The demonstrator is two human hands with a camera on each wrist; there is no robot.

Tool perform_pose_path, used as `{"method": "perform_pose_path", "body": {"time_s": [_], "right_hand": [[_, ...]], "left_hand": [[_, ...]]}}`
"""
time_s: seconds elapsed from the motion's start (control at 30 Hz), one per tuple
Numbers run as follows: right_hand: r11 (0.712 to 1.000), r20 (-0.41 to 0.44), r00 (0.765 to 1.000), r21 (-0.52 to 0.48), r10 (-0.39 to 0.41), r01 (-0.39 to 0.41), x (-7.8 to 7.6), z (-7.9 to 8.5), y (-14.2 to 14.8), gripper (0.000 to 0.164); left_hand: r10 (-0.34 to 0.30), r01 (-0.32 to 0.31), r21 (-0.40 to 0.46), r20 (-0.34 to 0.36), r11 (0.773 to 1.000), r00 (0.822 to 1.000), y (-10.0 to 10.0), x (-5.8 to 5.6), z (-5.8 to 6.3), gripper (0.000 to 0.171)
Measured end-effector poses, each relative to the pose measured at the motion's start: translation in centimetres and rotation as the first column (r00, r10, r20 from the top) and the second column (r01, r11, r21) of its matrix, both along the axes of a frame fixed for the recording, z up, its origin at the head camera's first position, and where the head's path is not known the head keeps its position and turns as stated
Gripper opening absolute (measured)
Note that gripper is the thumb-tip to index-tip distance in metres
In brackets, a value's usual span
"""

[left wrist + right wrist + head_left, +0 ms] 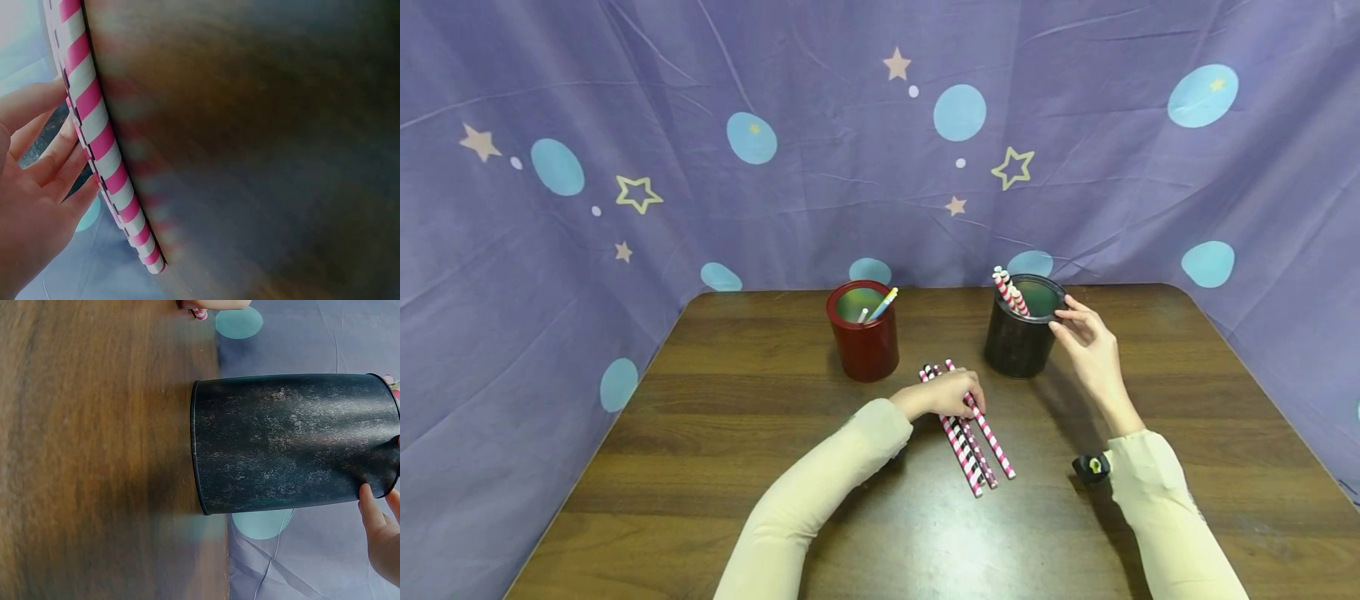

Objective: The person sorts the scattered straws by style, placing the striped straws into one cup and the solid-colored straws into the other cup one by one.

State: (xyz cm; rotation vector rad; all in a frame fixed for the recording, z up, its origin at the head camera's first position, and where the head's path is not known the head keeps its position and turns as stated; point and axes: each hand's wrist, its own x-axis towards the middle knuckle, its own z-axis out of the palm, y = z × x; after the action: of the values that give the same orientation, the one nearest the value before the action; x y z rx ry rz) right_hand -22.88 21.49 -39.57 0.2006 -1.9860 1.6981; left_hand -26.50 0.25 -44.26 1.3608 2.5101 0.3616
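My left hand (953, 393) reaches across several patterned paper straws (958, 454) lying on the table, its fingers on the pink-and-white striped straw (996, 446) at their right side. Close up in the left wrist view, thumb and fingers lie against a pink-striped straw (106, 140) and those behind it; the exact contact is partly hidden. An upright black can (1018, 342) holds several red-and-white striped straws (1011, 293). At its right rim, my right hand (1092, 346) holds it with thumb and fingertips. The can's scuffed wall (281, 444) fills the middle of the right wrist view.
A red can (867, 346) stands left of the black one, with a blue-and-yellow straw (883, 304) and a white one inside. A small black device (1092, 467) sits beside the right cuff. Behind the wooden table (700, 400) hangs a purple curtain (850, 183).
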Motion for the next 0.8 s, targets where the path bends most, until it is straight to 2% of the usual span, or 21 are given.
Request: {"method": "perform_pose_path", "body": {"time_s": [0.5, 0.8], "right_hand": [[1.000, -0.011, 1.000, -0.010, 0.004, -0.004, -0.06, -0.03, -0.04, 0.023], [1.000, -0.013, 1.000, -0.015, 0.002, -0.002, 0.02, 0.00, -0.06, 0.023]], "left_hand": [[0.016, -0.016, -0.008, -0.025, 1.000, 1.000, -0.05, 0.28, 0.20, 0.012], [0.029, -0.028, 0.033, -0.025, 0.999, 0.999, -0.08, 0.35, 0.26, 0.011]]}}
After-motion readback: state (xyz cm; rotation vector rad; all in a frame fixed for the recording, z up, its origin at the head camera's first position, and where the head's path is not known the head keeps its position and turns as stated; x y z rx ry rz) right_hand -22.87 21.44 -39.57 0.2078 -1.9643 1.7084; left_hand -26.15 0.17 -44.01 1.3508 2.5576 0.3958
